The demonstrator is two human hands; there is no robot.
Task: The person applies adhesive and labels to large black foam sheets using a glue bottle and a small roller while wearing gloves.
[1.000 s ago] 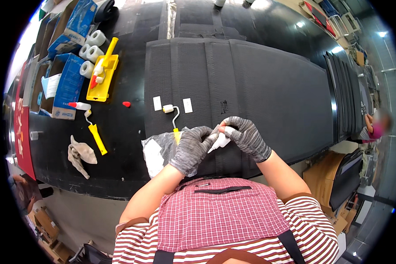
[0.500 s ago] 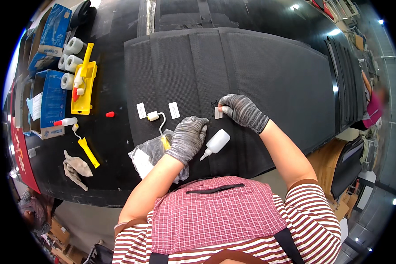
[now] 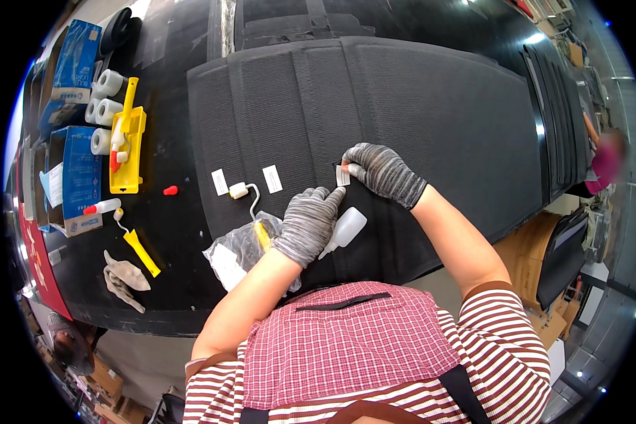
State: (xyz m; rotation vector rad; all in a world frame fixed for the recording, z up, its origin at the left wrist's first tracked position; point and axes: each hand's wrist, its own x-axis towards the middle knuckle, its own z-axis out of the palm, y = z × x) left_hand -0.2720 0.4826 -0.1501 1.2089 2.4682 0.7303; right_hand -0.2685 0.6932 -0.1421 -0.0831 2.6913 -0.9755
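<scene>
A black ribbed mat [image 3: 431, 106] lies across the table in front of me. My right hand [image 3: 385, 173], in a grey knit glove, pinches the upper edge of a small white label [image 3: 343, 176] on the mat. Gloved alike, my left hand [image 3: 307, 222] rests on the mat with fingers stretched, its fingertips at the label's lower edge. Two more white labels, one at the left [image 3: 219, 182] and one nearer the middle [image 3: 272, 179], lie on the mat. A white squeeze bottle [image 3: 348, 227] lies beside my left hand. Near it is a small roller [image 3: 240, 190], its yellow handle by a clear plastic bag [image 3: 226, 254].
At the left are a yellow tray [image 3: 140, 152], white rolls [image 3: 108, 111], blue boxes [image 3: 83, 169], another yellow-handled roller [image 3: 141, 252], a red cap [image 3: 170, 190] and a crumpled glove [image 3: 126, 277]. Stacked black sheets [image 3: 562, 120] stand at the right, with a person [image 3: 604, 159] beyond.
My left hand has moved right, its fingertips reaching the label's lower edge. The right hand still holds the label. The whole view has shifted slightly.
</scene>
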